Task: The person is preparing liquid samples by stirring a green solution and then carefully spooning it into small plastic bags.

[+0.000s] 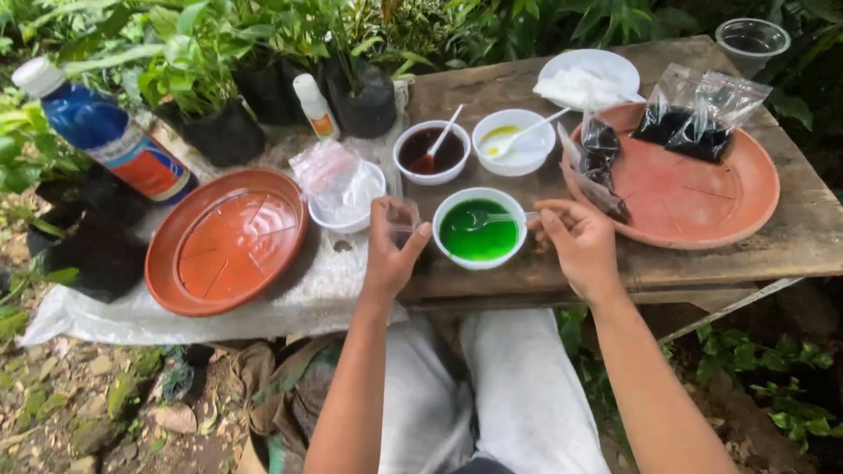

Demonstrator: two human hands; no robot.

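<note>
Your left hand [392,246] gripped a small clear cup [399,218]; your right hand [575,241] pinched the spoon [493,218] in the green bowl [479,228].

Blue bottle [101,132], orange-white label; dark-filled clear bags [698,110] on terracotta saucer [702,206]

Both bare forearms rise from six o'clock toward twelve. The left hand [392,246] stands upright, fingers curled with thumb pointing toward two o'clock. The right hand [575,241] lies palm down, fingers pinched toward nine o'clock.
</note>
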